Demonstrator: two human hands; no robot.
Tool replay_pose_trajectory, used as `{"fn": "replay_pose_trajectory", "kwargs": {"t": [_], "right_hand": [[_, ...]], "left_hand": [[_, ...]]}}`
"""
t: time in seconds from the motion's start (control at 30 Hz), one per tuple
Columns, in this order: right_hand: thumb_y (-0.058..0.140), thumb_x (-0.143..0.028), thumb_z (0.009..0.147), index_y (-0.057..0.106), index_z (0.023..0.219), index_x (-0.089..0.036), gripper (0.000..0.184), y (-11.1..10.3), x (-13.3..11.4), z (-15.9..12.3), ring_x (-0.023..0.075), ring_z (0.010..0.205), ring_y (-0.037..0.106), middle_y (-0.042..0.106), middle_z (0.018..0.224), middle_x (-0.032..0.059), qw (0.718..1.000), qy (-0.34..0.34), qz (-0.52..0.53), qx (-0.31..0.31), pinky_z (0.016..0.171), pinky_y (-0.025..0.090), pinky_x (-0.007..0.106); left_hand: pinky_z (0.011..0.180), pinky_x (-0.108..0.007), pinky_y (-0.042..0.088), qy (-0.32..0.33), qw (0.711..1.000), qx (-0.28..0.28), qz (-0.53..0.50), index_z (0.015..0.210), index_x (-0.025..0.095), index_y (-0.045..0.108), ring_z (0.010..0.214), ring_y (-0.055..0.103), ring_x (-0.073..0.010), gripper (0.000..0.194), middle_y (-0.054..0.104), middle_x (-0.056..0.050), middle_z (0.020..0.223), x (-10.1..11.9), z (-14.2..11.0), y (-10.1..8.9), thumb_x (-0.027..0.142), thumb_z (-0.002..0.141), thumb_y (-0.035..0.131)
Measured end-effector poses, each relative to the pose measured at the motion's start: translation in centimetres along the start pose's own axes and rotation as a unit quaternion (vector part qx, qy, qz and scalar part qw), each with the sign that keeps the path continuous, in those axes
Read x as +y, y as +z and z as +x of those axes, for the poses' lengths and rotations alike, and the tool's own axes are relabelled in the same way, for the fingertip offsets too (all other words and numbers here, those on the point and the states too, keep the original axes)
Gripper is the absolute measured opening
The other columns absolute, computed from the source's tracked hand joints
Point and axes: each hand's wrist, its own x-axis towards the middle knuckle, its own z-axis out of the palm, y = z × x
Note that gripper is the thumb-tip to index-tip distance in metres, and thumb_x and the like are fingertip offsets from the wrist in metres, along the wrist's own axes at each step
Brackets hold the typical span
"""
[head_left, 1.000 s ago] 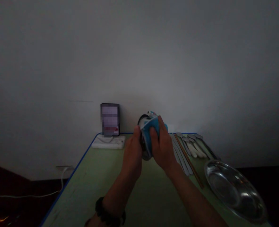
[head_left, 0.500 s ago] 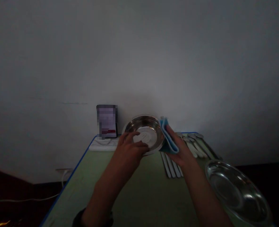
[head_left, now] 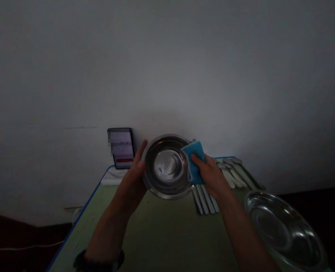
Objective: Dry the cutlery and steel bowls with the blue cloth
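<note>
A shiny round metal bowl (head_left: 167, 189) is held up above the table, its inside turned toward me. My left hand (head_left: 135, 177) supports it at the left rim, the thumb and fingers closed about the edge. My right hand (head_left: 208, 170) pinches a folded blue cloth (head_left: 196, 151) over the bowl's right rim, thumb on the near side. The fingers behind the cloth are hidden. Below the bowl and right hand, several flat metal handles (head_left: 205, 200) lie side by side on the green table (head_left: 167, 234).
At the right front stands a larger metal basin (head_left: 272, 226). Several spoons with pale handles (head_left: 232, 177) lie at the back right. A tablet (head_left: 123, 149) leans on the wall at the back left, behind a white folded item (head_left: 112, 178). A white cable (head_left: 28, 247) hangs left of the table.
My left hand has come out of the bowl's inside to its left rim. The bowl has tilted to face me more, and the cloth now lies flatter over the right rim.
</note>
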Motion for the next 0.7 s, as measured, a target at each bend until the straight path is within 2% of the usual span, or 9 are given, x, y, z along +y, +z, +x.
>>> {"fn": "replay_pose_trajectory", "kwargs": {"t": [0.1,0.17,0.23,0.33,0.43,0.57,0.63,0.7], "right_hand": [[0.058,-0.053,0.072,0.065,0.096,-0.018,0.042,0.7,0.1,-0.4,0.0190,0.087,0.061,0.069,0.088,0.0029,1.000,0.021,-0.002,0.000,0.078,0.046,0.032],[0.057,-0.057,0.073,0.064,0.099,-0.020,0.046,0.8,-0.1,-0.4,0.0200,0.091,0.062,0.069,0.093,0.0035,0.998,0.047,0.051,0.008,0.081,0.047,0.035],[0.054,-0.056,0.076,0.064,0.101,-0.022,0.044,0.7,-0.8,-0.3,0.0201,0.095,0.062,0.069,0.098,0.0035,0.989,0.051,0.141,-0.001,0.082,0.048,0.036],[0.050,-0.049,0.082,0.063,0.104,-0.024,0.035,0.2,-2.5,-0.4,0.0197,0.101,0.061,0.068,0.104,0.0019,0.958,0.023,0.285,-0.004,0.086,0.048,0.038],[0.047,-0.043,0.085,0.060,0.109,-0.026,0.032,0.1,-3.9,-0.8,0.0194,0.104,0.060,0.067,0.107,-0.0002,0.933,0.002,0.360,0.019,0.091,0.046,0.042],[0.040,-0.047,0.087,0.054,0.119,-0.026,0.041,2.0,-3.4,-1.9,0.0197,0.112,0.055,0.064,0.113,0.0006,0.933,-0.034,0.358,0.033,0.098,0.040,0.045],[0.036,-0.053,0.087,0.050,0.123,-0.026,0.048,3.6,-2.3,-2.6,0.0198,0.119,0.049,0.061,0.119,0.0018,0.953,-0.057,0.297,0.027,0.103,0.033,0.046],[0.034,-0.056,0.086,0.050,0.124,-0.024,0.052,5.1,-1.0,-3.4,0.0197,0.125,0.041,0.056,0.125,0.0031,0.981,-0.074,0.181,-0.009,0.108,0.024,0.045]], "left_hand": [[0.081,-0.042,0.052,-0.138,0.986,0.005,-0.088,0.115,0.013,0.059,0.099,0.062,-0.0315,0.047,0.068,-0.012,0.103,-0.5,0.3,0.4,0.045,0.081,0.051],[0.080,-0.041,0.053,-0.217,0.960,0.057,-0.170,0.103,0.012,0.064,0.094,0.064,-0.0299,0.040,0.071,-0.010,0.092,-0.5,0.6,0.4,0.043,0.079,0.055],[0.081,-0.039,0.053,-0.233,0.941,0.113,-0.217,0.095,0.014,0.067,0.093,0.065,-0.0277,0.036,0.072,-0.008,0.089,-0.5,0.8,0.3,0.044,0.081,0.053],[0.086,-0.039,0.051,-0.188,0.944,0.185,-0.199,0.098,0.017,0.067,0.101,0.062,-0.0268,0.037,0.070,-0.006,0.098,-0.5,0.8,0.1,0.046,0.083,0.051],[0.098,-0.041,0.042,-0.103,0.963,0.226,-0.108,0.112,0.019,0.061,0.116,0.051,-0.0266,0.043,0.062,-0.005,0.119,-1.0,0.6,0.2,0.049,0.082,0.051],[0.107,-0.037,0.029,0.042,0.984,0.170,0.039,0.126,0.023,0.050,0.128,0.038,-0.0224,0.046,0.048,-0.004,0.135,-1.2,-0.1,1.0,0.048,0.090,0.038],[0.106,-0.036,0.030,0.075,0.985,0.138,0.066,0.130,0.025,0.045,0.128,0.037,-0.0211,0.045,0.046,-0.003,0.136,-0.9,-0.7,1.8,0.046,0.093,0.030],[0.105,-0.036,0.032,0.083,0.989,0.105,0.070,0.131,0.025,0.044,0.127,0.039,-0.0212,0.045,0.048,-0.003,0.135,-0.6,-1.3,2.8,0.045,0.094,0.026]]}}
